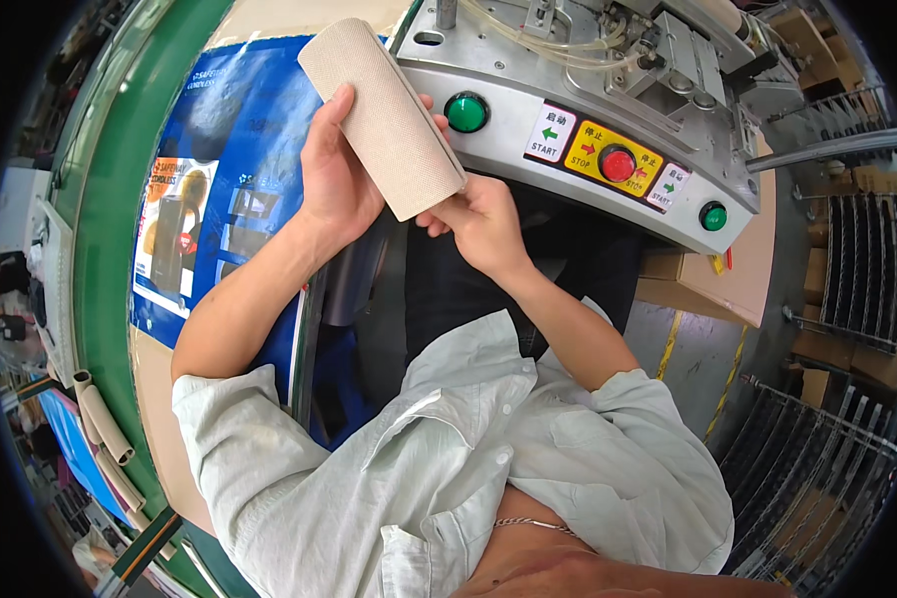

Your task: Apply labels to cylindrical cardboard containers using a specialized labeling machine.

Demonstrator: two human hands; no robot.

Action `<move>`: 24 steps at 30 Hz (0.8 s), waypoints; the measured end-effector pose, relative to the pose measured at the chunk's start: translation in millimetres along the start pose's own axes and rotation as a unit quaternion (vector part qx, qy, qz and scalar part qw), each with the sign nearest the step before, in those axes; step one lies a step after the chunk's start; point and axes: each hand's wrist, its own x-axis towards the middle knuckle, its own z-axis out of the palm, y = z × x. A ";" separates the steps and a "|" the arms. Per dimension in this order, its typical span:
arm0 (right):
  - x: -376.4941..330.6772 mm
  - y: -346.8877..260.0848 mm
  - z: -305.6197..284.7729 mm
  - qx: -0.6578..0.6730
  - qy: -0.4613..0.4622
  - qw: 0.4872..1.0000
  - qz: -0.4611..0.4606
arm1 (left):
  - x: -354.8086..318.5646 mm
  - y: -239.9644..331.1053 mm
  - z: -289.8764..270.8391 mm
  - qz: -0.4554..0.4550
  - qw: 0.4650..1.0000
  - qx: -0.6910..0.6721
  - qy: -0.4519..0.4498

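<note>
Beige woven fabric, kind of a coarse mesh texture, wrapped into a rounded tube [382, 115] is what both hands have got, held up in the air right in front of the machine [588, 120]. Left hand [337, 179] cups it from the side with the thumb up along the cloth, fingers wrapped behind; right hand [480, 221] pinches the lower end, fingers closed on the edge. The tube tilts, top end leaning away to the left, bottom end near the right hand, and it hides part of the machine's curved front. That front is a brushed metal panel with a green button [465, 113] just beside the tube, a red button [617, 163] on a yellow label further right, and another green button [713, 216] at the far end. Clear hoses [528, 40] and metal fittings sit on top. Under the left arm there's a glossy blue printed box [239, 189] lying flat on the worktop, next to a green belt edge [120, 199]. A few more beige tubes [105, 434] lie at lower left. Wire racks [827, 448] stand off to the right, cardboard [718, 279] below the panel.
</note>
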 end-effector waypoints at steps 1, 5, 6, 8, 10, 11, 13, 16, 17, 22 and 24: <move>-1.7 -1.8 -2.5 -0.074 0.016 0.996 -0.040 | -1.7 0.0 1.2 0.003 1.000 0.010 0.013; -5.5 -9.3 -14.3 -0.290 0.075 0.931 -0.210 | -2.3 8.2 13.2 0.030 0.997 0.056 0.038; -6.8 -8.9 -18.2 -0.293 0.084 0.919 -0.249 | -3.2 14.9 16.9 0.060 0.990 0.115 0.047; -13.1 -13.3 -27.9 -0.287 0.066 0.915 -0.276 | -1.7 34.9 21.6 0.126 0.963 0.231 0.061; -23.4 -8.5 -42.0 -0.279 0.037 0.922 -0.266 | 7.6 61.8 16.8 0.211 0.898 0.381 0.063; -28.5 -0.1 -49.1 -0.274 0.021 0.930 -0.243 | 14.0 78.4 10.6 0.262 0.841 0.468 0.062; -38.6 22.5 -64.6 -0.275 0.003 0.943 -0.190 | 30.8 97.4 14.9 0.274 0.736 0.613 0.089; -40.4 53.9 -82.1 -0.266 -0.018 0.963 -0.047 | 88.0 119.4 -41.5 0.339 0.431 0.833 0.069; -41.7 68.1 -90.7 -0.268 -0.024 0.962 -0.053 | 108.3 116.1 -62.6 0.344 0.426 0.834 0.074; -37.5 130.2 -155.2 -0.369 0.028 0.928 0.052 | 180.7 106.7 -87.3 0.285 0.318 0.902 0.061; -32.0 138.1 -169.2 -0.383 0.041 0.915 0.119 | 198.1 108.5 -88.9 0.330 0.303 0.891 0.073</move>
